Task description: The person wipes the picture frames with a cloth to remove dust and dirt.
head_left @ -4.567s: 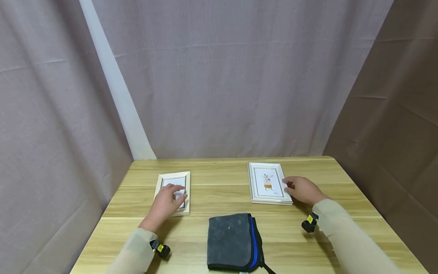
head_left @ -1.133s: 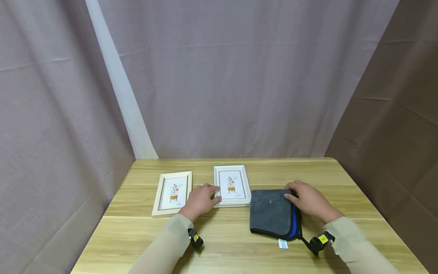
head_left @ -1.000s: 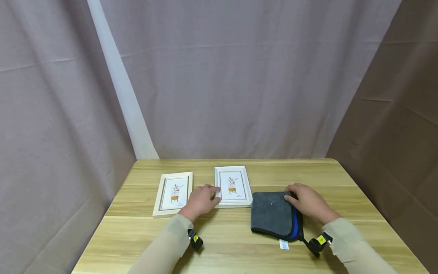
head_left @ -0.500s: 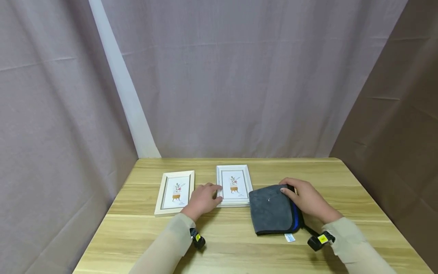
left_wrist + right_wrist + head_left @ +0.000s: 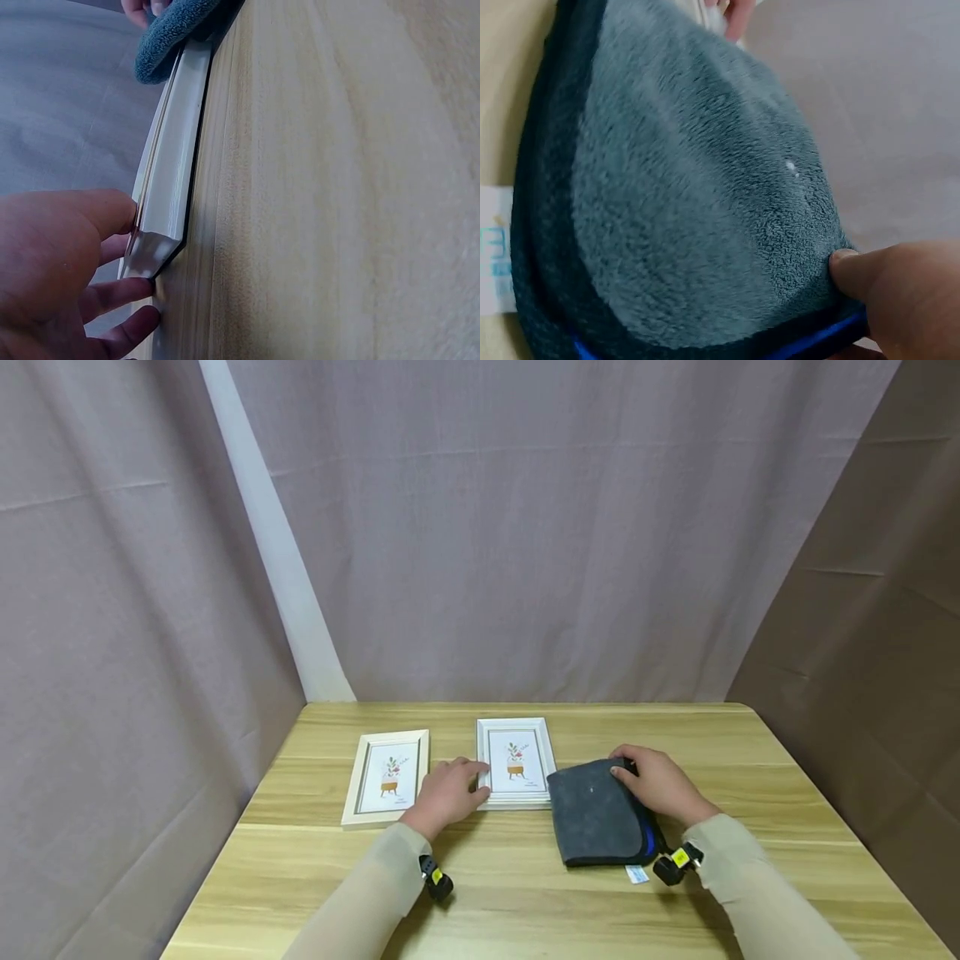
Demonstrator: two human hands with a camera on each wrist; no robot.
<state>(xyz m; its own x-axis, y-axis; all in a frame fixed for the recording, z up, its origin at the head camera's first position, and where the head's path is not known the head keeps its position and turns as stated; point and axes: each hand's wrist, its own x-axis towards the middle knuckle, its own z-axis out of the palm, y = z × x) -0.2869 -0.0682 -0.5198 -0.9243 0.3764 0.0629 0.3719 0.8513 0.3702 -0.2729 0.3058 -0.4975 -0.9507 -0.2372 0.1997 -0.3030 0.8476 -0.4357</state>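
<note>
While the right hand (image 5: 660,783) pinches the dark grey cloth (image 5: 600,814) by its far right corner, thumb on top, we see the left hand (image 5: 450,789) at the left side of the white frame (image 5: 517,760), its grip narrow, thumb and fingers curled about the near corner. The cloth is a thick, folded square of plush pile with rounded corners, a smooth black binding, a strip of blue along its right side and a small pale label (image 5: 637,874) poking out below. Both frames are flat rectangles with stepped mouldings; the white one looks glossy along its thick side, and its print shows a flower sprig over an orange pot-like shape. We find it near the middle of the worktop's (image 5: 525,910) far edge, with the cloth to its right, slanted and covering its near right corner. Toward the worktop's far left corner lies the cream frame (image 5: 387,777) with a similar print, its near right corner hidden from us by the left hand. The worktop has yellowish wood grain and rounded far corners. Beyond its far edge we see a creased grey-mauve curtain (image 5: 525,568), crossed at left by a pale strip (image 5: 281,543).
</note>
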